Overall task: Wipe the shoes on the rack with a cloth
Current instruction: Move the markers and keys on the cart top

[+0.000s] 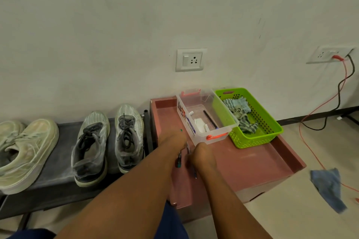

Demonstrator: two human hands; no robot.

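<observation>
Hands are both down over the pink tray, not on the shoes yet, so I'd call this the fetch-a-cloth stage, wiping not started. Left hand and right hand are seen from the back, fingers hidden; can't tell how far either is curled or what it holds, though a couple of pens show in the gap between them, touching or very near the fingers. Grey shoes sit as a pair on the dark rack, mesh-looking uppers, dark laces, thick pale soles; cream shoes beside them to the left, smoother and rounder, look scuffed. Cloths: striped and blue rags bunched in the perforated green basket at the tray's far right, plus a blue cloth crumpled on the floor, well apart from the rack. Clear plastic box with orange clips stands between hands and basket, holding small white bits and a dark stick. Next move, my guess: free the hands, reach past the box to pick a rag, then swing left to the nearest grey shoe. Soft cloth, easy pinch.
</observation>
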